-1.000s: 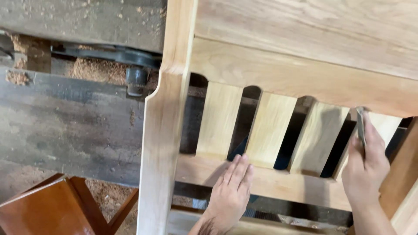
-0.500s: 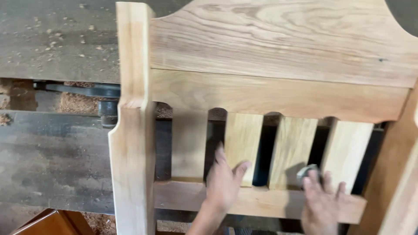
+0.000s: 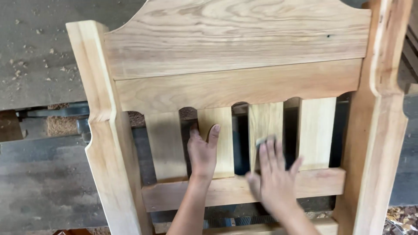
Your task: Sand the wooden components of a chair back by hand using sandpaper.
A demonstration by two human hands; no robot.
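Your left hand (image 3: pixel 202 154) lies flat, open, steadying a slat (image 3: pixel 216 141); your right hand (image 3: pixel 273 176) presses sandpaper (image 3: pixel 261 141) — blurred — on the next slat (image 3: pixel 266 122). Progress unclear — all wood still bare.

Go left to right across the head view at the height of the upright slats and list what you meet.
Left post → first slat → left hand flat on the second slat → right hand pressing a small grey pad on the third slat → fourth slat → right post.
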